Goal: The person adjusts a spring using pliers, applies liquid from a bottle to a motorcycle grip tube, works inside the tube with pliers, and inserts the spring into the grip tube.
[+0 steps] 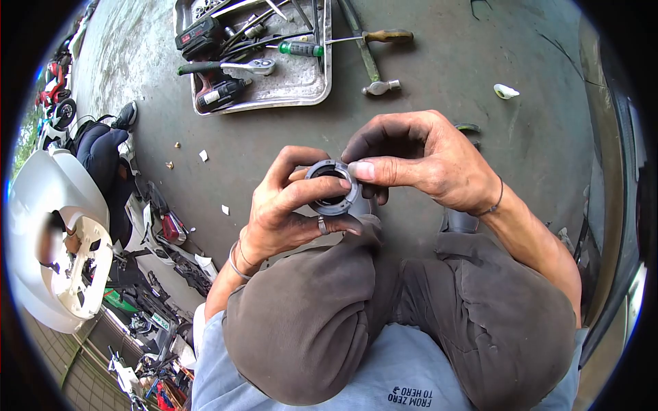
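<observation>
My left hand point(277, 198) is closed around a dark grey metal ring point(316, 205) with a wide hole and notches in its rim. The index finger lies across the opening and the thumb is below. At the ring's right edge, my right hand point(428, 164) has its thumb and curled fingers in a pinch. The thumb tip overlaps the rim; whether something small sits between those fingertips is hidden. Both hands are above my knees and smudged with dark grime.
Ahead, a metal tray point(301, 100) carries a ratchet point(257, 66), a green-handled screwdriver point(301, 48) and a power tool point(223, 94). A hammer point(370, 68) lies beside it, crossed by a wooden-handled tool point(387, 35). Leftward are another person point(103, 154) and a pale vehicle body panel point(44, 253).
</observation>
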